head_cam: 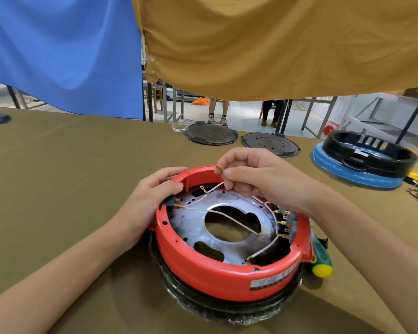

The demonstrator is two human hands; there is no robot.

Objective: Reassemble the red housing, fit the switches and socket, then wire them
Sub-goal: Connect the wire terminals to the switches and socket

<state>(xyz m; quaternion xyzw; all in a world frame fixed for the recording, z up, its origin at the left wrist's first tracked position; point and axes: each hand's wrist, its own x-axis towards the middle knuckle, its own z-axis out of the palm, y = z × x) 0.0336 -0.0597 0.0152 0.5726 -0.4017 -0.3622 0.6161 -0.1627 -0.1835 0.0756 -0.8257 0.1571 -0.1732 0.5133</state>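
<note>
Gleaming red housing (227, 268), white wires (232, 216) inside

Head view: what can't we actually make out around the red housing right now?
- Rating label on the red housing: print too small and blurred.
- Black socket: mostly covered by the left hand.
- Screwdriver: tip hidden behind the housing.
- Wire in the right hand: the grip is hidden by fingers.
</note>
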